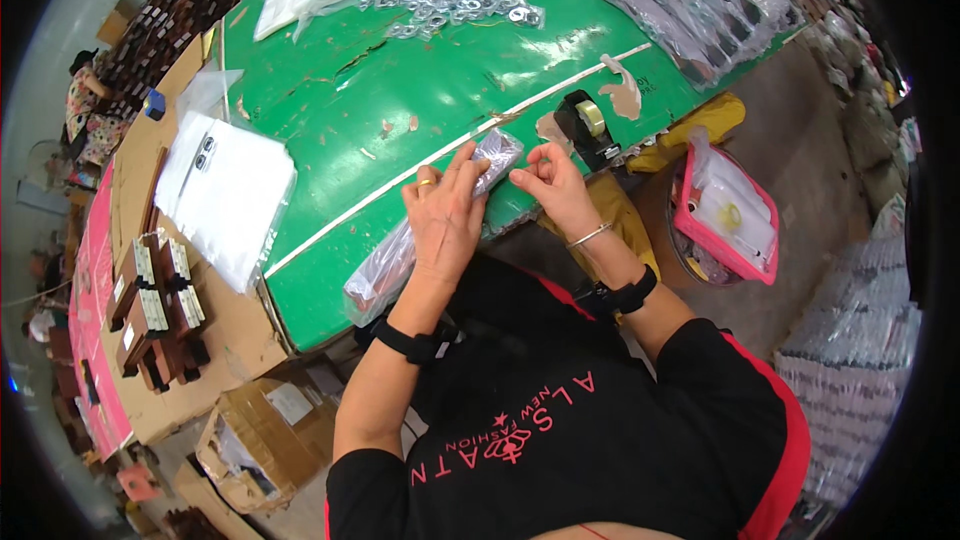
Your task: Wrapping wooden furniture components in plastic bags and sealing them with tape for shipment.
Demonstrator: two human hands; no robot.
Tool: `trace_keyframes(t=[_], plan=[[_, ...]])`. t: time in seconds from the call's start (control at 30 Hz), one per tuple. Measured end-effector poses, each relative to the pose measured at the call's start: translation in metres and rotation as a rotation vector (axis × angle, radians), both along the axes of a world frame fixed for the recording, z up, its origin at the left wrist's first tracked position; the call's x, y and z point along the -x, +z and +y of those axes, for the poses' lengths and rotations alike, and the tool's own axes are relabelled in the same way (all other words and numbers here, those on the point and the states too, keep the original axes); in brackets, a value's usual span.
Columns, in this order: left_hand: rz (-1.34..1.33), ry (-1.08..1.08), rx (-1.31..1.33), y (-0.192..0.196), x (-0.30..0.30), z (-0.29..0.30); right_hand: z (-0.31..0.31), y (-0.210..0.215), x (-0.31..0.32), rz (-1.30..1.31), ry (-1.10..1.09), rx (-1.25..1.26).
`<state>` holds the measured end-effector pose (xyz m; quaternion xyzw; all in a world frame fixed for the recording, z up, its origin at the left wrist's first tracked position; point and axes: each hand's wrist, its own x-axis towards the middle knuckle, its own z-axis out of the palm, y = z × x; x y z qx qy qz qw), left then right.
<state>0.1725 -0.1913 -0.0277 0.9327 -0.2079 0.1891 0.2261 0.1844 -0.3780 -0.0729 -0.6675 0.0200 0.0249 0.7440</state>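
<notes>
The left hand [445, 220] holds a long package in clear film [388, 265], which lies slantwise along the near edge of the green desk [330, 140], as I follow remotely through the head camera. Beside the package's far right end, the right hand [558, 190] curls with thumb and forefinger drawn narrow; I cannot tell whether anything is pinched between them. A black tape dispenser [590, 132] stands farther right by that same edge. In my judgement, good handling of this end calls for a firm, flat left palm, film pulled smooth before any pressing, and light right fingertips so the thin wrap neither creases nor tears.
</notes>
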Motion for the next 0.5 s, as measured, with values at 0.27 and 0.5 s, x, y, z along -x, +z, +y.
trace_keyframes(t=[0.27,0.5], plan=[[0.016,0.013,0.144,-0.005,-0.018,0.02,0.031,-0.02,-0.018,-0.309,-0.126,0.124],[0.086,0.046,0.183,-0.003,-0.006,0.013,0.006,0.027,-0.007,-0.509,-0.198,0.765]])
